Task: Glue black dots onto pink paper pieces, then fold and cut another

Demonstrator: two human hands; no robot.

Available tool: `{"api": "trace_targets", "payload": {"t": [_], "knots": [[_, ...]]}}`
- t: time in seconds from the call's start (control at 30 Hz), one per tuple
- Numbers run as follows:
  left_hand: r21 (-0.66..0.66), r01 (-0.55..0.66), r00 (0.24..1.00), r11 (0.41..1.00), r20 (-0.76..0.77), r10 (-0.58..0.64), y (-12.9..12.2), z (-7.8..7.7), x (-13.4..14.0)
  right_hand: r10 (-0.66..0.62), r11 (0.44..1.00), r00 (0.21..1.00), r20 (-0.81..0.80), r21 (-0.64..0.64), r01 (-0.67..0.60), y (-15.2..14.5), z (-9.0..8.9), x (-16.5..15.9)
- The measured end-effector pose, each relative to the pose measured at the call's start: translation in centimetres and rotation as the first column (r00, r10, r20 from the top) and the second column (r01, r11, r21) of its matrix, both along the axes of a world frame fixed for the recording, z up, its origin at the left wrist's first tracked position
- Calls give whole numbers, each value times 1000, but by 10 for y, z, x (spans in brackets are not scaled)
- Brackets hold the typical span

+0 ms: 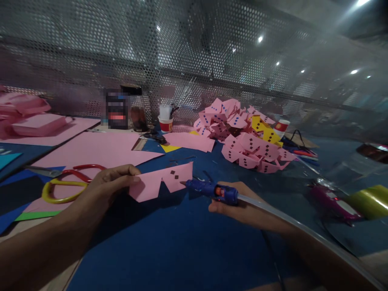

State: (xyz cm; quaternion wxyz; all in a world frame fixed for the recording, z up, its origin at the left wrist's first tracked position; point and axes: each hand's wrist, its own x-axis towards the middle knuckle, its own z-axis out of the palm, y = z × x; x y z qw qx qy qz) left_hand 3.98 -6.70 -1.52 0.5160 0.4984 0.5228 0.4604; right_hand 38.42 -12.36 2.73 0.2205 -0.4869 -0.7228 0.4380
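Note:
Between its thumb and fingers, my left hand pinches the left end of a pink paper strip. The strip has a notch cut in its lower edge and small dark diamonds on its right half. My right hand is wrapped round a blue glue gun, with a long clear glue stick running out of its back. The nozzle points left and lies at the strip's right part; whether it touches the paper I cannot tell. Some of my right fingers are hidden behind the gun.
Scissors with red and yellow handles lie beside my left wrist. Pink paper pieces with dark diamonds are heaped at the back right. A paper cup stands near the perforated metal screen. A purple glue gun lies at right.

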Motion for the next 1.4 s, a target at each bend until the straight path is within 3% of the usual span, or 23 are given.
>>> {"api": "trace_targets", "payload": {"t": [1.1, 1.4], "knots": [[-32, 102, 995, 994, 10, -102, -1, -1, -6, 65, 989, 996, 58, 127, -72, 2, 0, -2], [-35, 84, 996, 996, 8, -84, -1, 0, -4, 59, 993, 996, 67, 101, -66, 1, 0, -3]]}}
